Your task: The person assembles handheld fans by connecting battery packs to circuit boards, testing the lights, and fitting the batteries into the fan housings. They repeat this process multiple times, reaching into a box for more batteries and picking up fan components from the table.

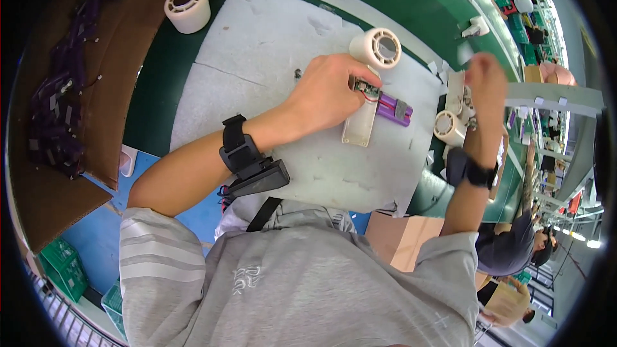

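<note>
On the pale mat, a white housing (358,127) with an open handle and a round, slotted head (384,48) lies under my left hand (329,88). The fingers of that hand are closed on the handle, right by a small green circuit board (367,88) with red wires. A purple battery pack (394,109) with a grey pad rests against the handle's right side. My right hand (486,80) is raised at the right, past the mat's edge, smeared by motion. Something whitish and blurred shows by its fingertips; whether the hand holds it is unclear.
A cardboard box (106,90) of purple battery packs stands at the left. Another white housing (187,8) sits at the far left of the mat, and one more (448,127) near my right forearm. Beyond runs a green bench surface (424,9). Co-workers (514,244) are at the right.
</note>
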Motion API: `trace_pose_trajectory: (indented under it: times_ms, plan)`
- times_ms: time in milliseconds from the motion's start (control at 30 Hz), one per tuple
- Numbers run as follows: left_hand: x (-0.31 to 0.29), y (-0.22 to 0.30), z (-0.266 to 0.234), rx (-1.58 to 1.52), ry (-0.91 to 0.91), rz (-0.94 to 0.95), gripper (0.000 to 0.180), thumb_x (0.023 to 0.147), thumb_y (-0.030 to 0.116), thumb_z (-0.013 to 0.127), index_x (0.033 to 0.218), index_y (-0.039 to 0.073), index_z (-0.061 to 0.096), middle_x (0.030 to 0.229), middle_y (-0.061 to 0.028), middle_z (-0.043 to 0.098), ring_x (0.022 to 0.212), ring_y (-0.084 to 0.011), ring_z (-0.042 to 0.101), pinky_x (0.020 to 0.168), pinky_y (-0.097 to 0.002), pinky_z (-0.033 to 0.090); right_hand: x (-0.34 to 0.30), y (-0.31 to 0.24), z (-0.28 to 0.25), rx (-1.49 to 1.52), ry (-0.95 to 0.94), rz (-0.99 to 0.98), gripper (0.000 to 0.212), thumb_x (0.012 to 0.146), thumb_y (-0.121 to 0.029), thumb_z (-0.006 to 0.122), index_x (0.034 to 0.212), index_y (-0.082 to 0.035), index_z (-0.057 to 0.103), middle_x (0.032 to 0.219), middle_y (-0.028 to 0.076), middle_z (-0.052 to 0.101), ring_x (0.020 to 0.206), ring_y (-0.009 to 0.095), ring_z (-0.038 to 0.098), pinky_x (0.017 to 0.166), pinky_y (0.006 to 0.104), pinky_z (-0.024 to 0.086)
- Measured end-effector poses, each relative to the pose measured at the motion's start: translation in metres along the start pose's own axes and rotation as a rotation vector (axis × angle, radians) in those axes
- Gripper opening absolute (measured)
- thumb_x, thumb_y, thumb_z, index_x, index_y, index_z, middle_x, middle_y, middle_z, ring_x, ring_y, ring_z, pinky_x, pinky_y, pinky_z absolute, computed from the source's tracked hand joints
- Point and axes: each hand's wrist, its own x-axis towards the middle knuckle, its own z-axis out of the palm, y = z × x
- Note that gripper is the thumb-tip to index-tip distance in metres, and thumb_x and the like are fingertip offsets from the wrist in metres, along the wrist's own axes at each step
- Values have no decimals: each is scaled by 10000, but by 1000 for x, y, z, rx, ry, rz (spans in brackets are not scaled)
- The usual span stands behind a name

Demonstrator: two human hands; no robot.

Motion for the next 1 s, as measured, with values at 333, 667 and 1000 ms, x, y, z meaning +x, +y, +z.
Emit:
trace_pose_trajectory:
  times_ms: [333, 667, 1000]
  plan:
    - [5, -5, -5, -17, -3, -22, 289, 713, 14, 639, 970, 90, 746, 854, -151, 674, 711, -245, 622, 681, -342, 509, -79, -66, 55, 198, -384, -489, 587, 723, -101, 771, 1267, -59, 552, 1101, 78, 614, 955, 189, 600, 806, 271, 476]
    - [9, 1, -24, 89, -190, -21, 362, 740, -31, 641, 1063, 109, 728, 1087, -94, 665, 760, -156, 648, 692, -259, 523, -91, -70, 39, 1260, -994, 322, 694, 814, -71, 685, 1426, -57, 357, 1007, 88, 600, 916, 200, 627, 784, 314, 520]
    - [9, 4, -21, 288, -112, 224, 274, 716, 58, 741, 989, 91, 743, 968, -135, 689, 714, -247, 666, 647, -305, 532, -105, -68, 43, 1445, -1067, 217, 855, 615, -49, 747, 1378, -25, 360, 1099, 152, 545, 962, 265, 611, 791, 336, 508]
